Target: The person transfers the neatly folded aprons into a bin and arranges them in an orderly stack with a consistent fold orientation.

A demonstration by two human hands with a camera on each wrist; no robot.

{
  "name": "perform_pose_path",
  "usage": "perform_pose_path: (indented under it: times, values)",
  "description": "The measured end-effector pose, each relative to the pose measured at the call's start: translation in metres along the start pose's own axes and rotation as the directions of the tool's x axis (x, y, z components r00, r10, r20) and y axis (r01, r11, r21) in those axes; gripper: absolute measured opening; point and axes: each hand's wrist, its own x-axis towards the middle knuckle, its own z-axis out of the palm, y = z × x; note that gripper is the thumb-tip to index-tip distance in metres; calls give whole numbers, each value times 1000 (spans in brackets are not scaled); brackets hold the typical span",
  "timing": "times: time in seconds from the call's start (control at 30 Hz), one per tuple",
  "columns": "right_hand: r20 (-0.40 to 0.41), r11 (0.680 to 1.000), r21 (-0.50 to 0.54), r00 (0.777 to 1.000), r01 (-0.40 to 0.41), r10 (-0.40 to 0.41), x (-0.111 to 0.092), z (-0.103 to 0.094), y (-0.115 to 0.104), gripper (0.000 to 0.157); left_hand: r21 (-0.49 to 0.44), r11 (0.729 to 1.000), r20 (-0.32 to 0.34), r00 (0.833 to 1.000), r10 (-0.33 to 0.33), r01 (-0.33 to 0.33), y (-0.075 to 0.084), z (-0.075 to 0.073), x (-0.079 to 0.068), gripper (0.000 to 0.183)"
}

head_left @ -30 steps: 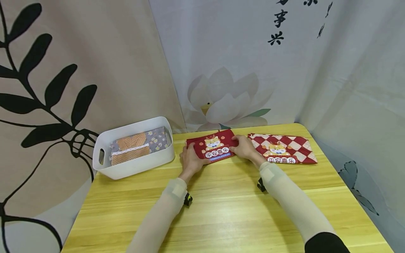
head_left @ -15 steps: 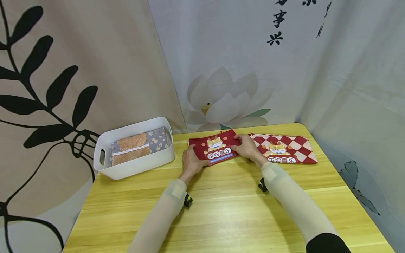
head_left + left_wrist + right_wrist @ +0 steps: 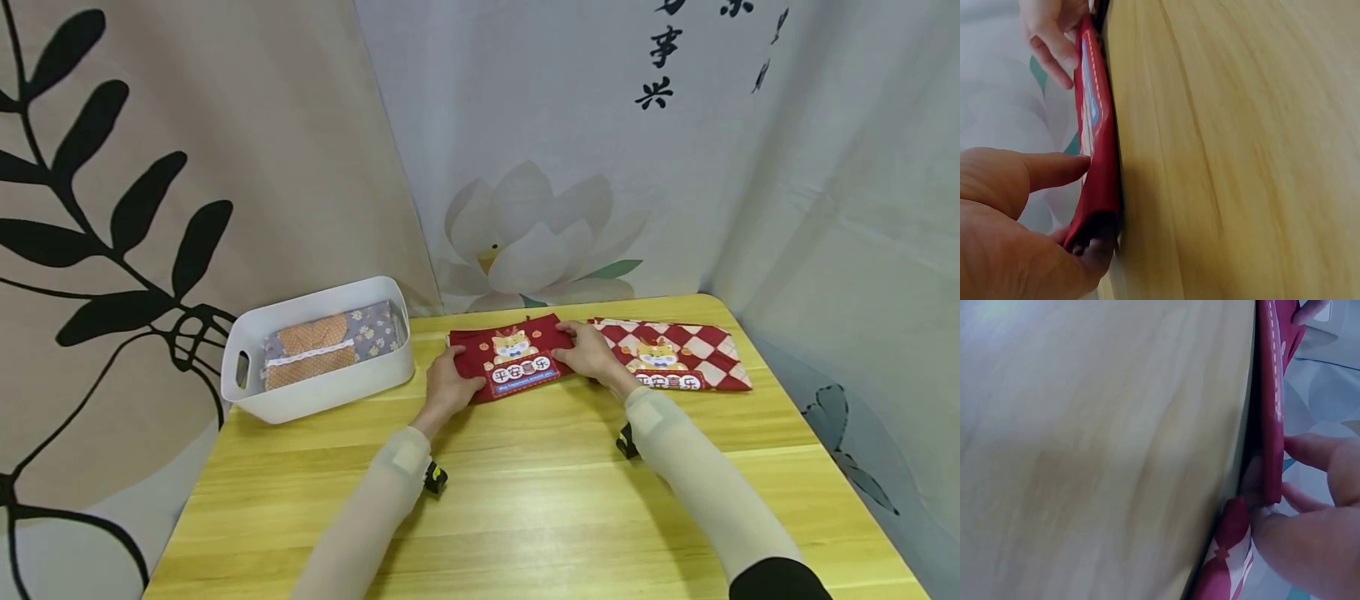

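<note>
A folded red cloth point(image 3: 517, 360) with a cartoon animal and white Chinese lettering lies near the far edge of the table. At its left end is my left hand point(image 3: 447, 385); in the left wrist view the thumb point(image 3: 1063, 170) presses its top while other fingers reach under its edge. My right hand point(image 3: 590, 354) pinches the opposite end, thumb and fingers on either side of the fabric in the right wrist view. A red-and-white checked cloth point(image 3: 712, 354) with a similar print lies just beyond the right hand, partly behind it.
To the left stands a white plastic basket point(image 3: 318, 406) with a folded grey floral and orange dotted cloth point(image 3: 330, 343) in it. A printed curtain point(image 3: 540, 125) hangs behind the wooden table point(image 3: 525, 500).
The red cloth has shifted slightly right and then a little toward me. My left hand has drawn slightly left and down along its end; the right hand has moved slightly right with the cloth.
</note>
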Motion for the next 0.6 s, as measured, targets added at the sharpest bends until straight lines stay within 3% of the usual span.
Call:
perform_pose_path:
  times: [0.3, 0.6]
  values:
    - [14, 999, 5, 999, 39, -39, -3, -2, 8, 56, -107, 994, 29, 999, 31, -27, 25, -30, -35, 63]
    - [11, 997, 15, 997, 73, -73, -14, -4, 9, 55, -145, 987, 30, 997, 73, -68, 25, -40, -46, 60]
